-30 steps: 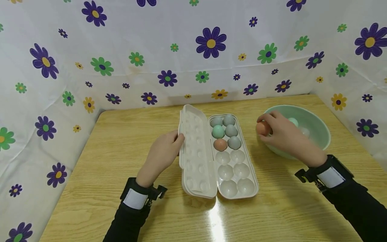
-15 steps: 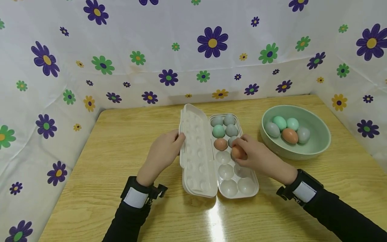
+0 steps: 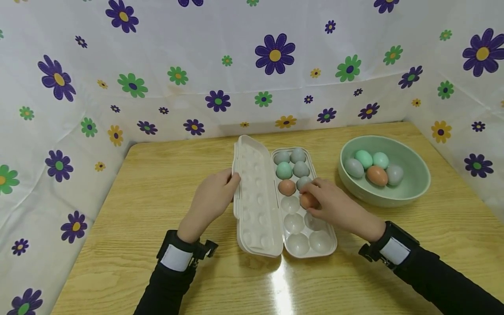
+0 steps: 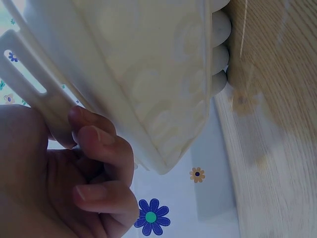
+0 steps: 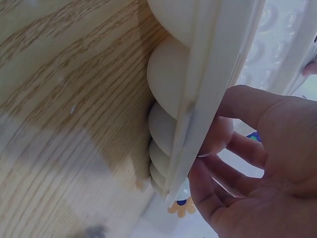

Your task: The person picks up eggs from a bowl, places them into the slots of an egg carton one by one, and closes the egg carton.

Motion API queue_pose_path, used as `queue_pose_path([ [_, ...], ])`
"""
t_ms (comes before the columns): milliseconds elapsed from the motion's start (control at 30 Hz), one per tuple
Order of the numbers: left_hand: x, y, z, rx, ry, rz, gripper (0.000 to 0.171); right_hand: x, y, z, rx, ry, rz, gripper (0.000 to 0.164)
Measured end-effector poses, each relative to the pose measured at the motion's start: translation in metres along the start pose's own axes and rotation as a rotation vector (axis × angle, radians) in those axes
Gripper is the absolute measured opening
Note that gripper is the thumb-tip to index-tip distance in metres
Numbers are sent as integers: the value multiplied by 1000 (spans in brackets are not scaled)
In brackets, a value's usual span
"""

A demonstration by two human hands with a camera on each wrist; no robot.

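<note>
Pinching the held brown egg (image 3: 308,201) between thumb and fingers, the right hand (image 3: 334,203) is closed only as far as the shell allows. Most recently, that egg has come over from the rim of the green bowl (image 3: 411,183) — which sits toward two o'clock of the tray (image 3: 298,245) — to the fourth-row cup on the tray's three o'clock side. The carry therefore looks finished, and the work seems to be at the seating stage; whether the egg fully touches the cup's floor cannot be told, as fingers and rim hide it.

Six eggs fill the three rows at the tray's twelve o'clock end, the nearest a grey egg (image 3: 303,183) just beside the fingers. At nine o'clock from the held egg lies a bare cup (image 3: 290,204), with four more unfilled toward six o'clock.

The left hand (image 3: 210,197) grips the folded-back lid (image 3: 256,201) at its nine o'clock edge, fingers curled around it — unmoved throughout. Five eggs lie in the bowl, now unobscured on the bench (image 3: 165,166).
</note>
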State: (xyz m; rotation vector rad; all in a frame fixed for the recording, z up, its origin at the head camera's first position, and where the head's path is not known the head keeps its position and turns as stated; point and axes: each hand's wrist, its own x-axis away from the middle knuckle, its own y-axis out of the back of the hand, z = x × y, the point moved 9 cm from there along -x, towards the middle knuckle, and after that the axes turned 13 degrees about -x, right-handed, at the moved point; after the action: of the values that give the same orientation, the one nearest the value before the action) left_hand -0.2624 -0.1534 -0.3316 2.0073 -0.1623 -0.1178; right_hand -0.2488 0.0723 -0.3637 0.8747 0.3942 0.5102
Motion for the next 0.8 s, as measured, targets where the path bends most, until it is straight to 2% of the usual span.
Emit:
queue_pose_path([
  [267,0,0,0,12,1,-9,36,1,1,-1,45,-9,3,36],
  [567,0,0,1,16,2,-10,36,0,-1,-5,37,-3,20,36],
  [800,0,0,1,14,4,-5,36,0,4,2,30,61,2,37],
])
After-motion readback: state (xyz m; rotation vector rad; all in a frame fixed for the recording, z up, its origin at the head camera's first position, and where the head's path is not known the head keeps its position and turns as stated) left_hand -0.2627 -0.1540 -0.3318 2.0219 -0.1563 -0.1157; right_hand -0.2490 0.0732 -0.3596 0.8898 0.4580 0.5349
